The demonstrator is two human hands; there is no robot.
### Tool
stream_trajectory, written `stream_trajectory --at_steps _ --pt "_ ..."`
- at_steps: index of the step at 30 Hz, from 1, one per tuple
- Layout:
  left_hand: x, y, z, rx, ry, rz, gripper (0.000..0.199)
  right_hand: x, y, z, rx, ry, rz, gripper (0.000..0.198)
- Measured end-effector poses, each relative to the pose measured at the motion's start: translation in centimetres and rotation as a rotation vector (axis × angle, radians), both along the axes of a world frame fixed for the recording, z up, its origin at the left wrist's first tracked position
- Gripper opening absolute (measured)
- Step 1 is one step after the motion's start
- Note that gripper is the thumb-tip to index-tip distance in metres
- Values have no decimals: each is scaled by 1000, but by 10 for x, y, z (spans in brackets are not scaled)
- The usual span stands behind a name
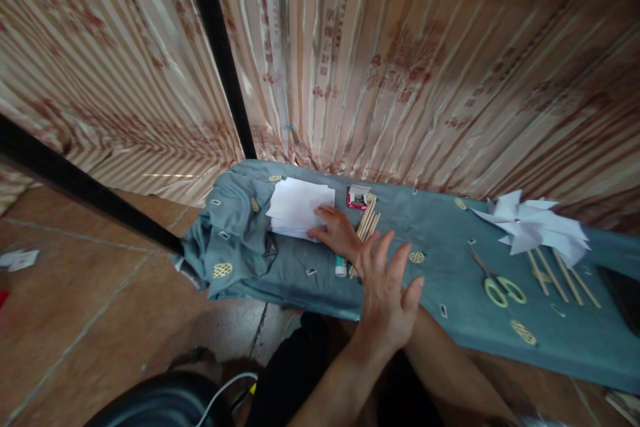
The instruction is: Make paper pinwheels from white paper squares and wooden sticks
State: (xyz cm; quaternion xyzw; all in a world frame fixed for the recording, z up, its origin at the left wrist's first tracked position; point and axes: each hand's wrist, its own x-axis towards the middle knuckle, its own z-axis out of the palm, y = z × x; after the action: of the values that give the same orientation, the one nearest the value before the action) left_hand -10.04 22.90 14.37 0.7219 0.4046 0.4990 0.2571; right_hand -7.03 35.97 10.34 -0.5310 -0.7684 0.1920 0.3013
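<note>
My right hand (340, 230) reaches across under my left arm to a stack of white paper (295, 203) on the cloth-covered bench. Its fingertips rest on the stack's right edge, thumb and fingers apart. My left hand (387, 293) is held in the air above the right forearm, fingers spread and holding nothing. Beside the right hand lies a bundle of wooden sticks (369, 220), partly hidden by the hands. A small white-and-green tube (341, 267) is near the right wrist. Behind the sticks sits a small open red box (357, 197) with tiny dark items inside.
Scissors (495, 283) with yellow-green handles lie to the right. Beyond them are white paper pinwheels (535, 223) on sticks and a dark flat object (620, 297) at the bench edge. A patterned curtain (400, 67) hangs behind; black poles (220, 47) stand at the left.
</note>
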Motion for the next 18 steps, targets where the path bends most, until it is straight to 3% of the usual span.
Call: stream_trajectory --at_steps 9,14,18 --pt "0 -1 -2 32 -22 19 40 4 6 -8 -34 130 15 38" --pt "0 -2 0 -15 -6 4 41 4 9 -10 -58 234 -8 11" --pt "-1 -3 1 -19 -9 5 41 2 11 -8 -73 334 -65 19"
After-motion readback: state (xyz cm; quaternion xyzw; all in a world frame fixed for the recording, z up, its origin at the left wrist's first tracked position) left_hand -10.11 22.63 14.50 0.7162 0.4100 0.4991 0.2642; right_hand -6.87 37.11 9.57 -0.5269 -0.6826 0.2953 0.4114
